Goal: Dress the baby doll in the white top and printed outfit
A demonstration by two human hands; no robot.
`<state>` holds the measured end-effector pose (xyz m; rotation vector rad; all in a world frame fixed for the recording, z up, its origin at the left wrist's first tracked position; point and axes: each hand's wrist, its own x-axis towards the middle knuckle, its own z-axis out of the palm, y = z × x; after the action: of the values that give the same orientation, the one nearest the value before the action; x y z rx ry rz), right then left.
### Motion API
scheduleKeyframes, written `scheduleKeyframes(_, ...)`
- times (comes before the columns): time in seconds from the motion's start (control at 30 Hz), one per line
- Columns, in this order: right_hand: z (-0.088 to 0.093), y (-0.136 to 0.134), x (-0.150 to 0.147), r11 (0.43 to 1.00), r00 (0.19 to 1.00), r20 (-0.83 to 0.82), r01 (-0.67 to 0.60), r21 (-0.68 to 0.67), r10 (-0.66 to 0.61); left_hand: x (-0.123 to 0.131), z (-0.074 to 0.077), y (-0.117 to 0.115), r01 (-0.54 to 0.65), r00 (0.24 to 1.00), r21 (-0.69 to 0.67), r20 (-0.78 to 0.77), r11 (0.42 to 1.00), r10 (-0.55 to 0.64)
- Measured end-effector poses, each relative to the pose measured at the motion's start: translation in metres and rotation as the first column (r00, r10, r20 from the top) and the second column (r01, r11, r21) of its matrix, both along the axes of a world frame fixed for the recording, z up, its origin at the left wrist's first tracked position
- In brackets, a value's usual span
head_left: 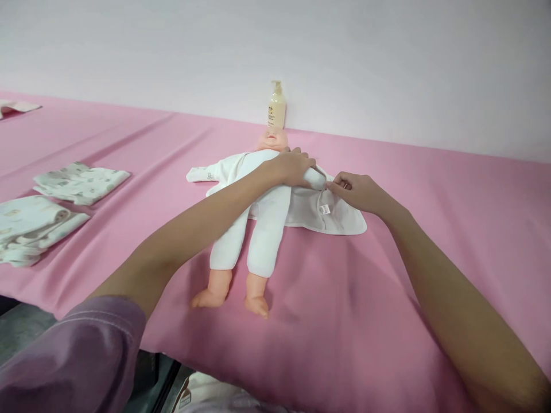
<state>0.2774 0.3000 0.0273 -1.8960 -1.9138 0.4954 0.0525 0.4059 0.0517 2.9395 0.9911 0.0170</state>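
Doll lies face up on the pink-covered desk, white jacket spread partly beneath it. Left hand lies over the doll's arm; whether its fingers grip cannot be determined. Right hand: fingers pinched on the jacket. Bottle stands beyond the doll.

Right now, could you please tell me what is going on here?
A person is handling a doll lying on a pink sheet, a white jacket partly on it. The left hand is on one of the doll's arms; the right hand is at the jacket by that arm's end. A jacket sleeve covers the other arm.
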Motion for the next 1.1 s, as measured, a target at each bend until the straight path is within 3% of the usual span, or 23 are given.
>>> scheduleKeyframes(0.3, -0.011, -0.003, -0.051, 0.984, 0.999, 0.001, -0.039, 0.176, 0.039, 0.01, 0.003, 0.012, -0.027, 0.996, -0.106, 0.087, 0.994, 0.036)
scheduleKeyframes(0.4, -0.013, -0.003, -0.053, 0.979, 0.998, -0.05, -0.027, 0.2, 0.038, 0.007, 0.001, 0.028, 0.051, 0.99, -0.113, 0.138, 0.992, -0.035)
scheduleKeyframes(0.5, -0.017, -0.002, -0.054, 0.974, 0.991, -0.124, -0.022, 0.226, 0.051, 0.005, -0.002, 0.039, 0.206, 0.97, -0.101, 0.151, 0.973, -0.19)
scheduleKeyframes(0.6, -0.022, -0.003, -0.061, 0.963, 0.979, -0.195, -0.01, 0.268, 0.065, 0.005, -0.004, 0.044, 0.3, 0.939, -0.046, 0.189, 0.953, -0.287)
scheduleKeyframes(0.73, -0.028, -0.004, -0.073, 0.946, 0.97, -0.235, 0.011, 0.325, 0.07, -0.004, -0.002, 0.051, 0.19, 0.956, 0.147, 0.197, 0.971, -0.217)
scheduleKeyframes(0.83, -0.029, -0.002, -0.074, 0.938, 0.975, -0.189, -0.044, 0.345, 0.116, -0.02, 0.005, 0.058, 0.149, 0.975, 0.236, 0.129, 0.96, -0.183)
scheduleKeyframes(0.93, -0.02, -0.004, -0.066, 0.959, 0.981, -0.131, -0.107, 0.263, 0.145, -0.034, 0.012, 0.059, 0.193, 0.974, 0.248, 0.069, 0.949, -0.216)
scheduleKeyframes(1.03, -0.003, -0.012, -0.059, 0.985, 0.984, -0.044, -0.173, 0.009, 0.173, -0.041, 0.015, 0.056, 0.203, 0.974, 0.21, 0.057, 0.957, -0.219)
scheduleKeyframes(1.1, 0.007, -0.021, -0.061, 0.967, 0.977, 0.046, -0.201, -0.154, 0.21, -0.043, 0.014, 0.052, 0.186, 0.978, 0.144, 0.069, 0.972, -0.198)
